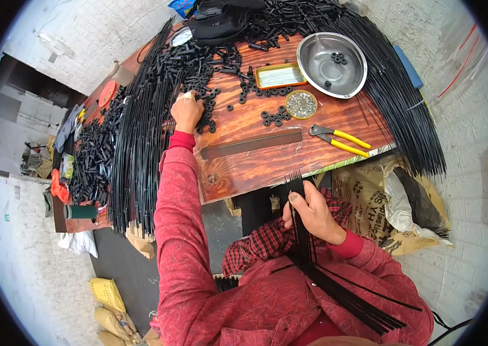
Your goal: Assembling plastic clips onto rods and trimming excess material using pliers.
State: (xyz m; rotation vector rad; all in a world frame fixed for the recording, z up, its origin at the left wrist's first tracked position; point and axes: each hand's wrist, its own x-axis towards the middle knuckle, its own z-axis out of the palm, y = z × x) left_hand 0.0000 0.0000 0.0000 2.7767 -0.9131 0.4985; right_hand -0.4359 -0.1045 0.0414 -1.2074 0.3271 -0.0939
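A bundle of thin black rods (301,230) is gripped upright in my right hand (315,214), just off the front edge of the table. Its tips stick up past my thumb, and the lower ends run down across my lap. My left hand (187,112) reaches forward over the table, fingers curled in, beside a heap of black plastic parts (169,72). What its fingertips pinch is hidden. Black rings (208,109) lie just right of it, and a long row of black rods (140,155) lies to its left.
On the wooden table (244,173) are a dark flat bar (252,144), yellow-handled pliers (342,140), a round tin of small metal pieces (301,105), an orange tray of thin pins (278,75) and a steel bowl (339,55). More rods (405,109) overhang at right, above sacks (365,196).
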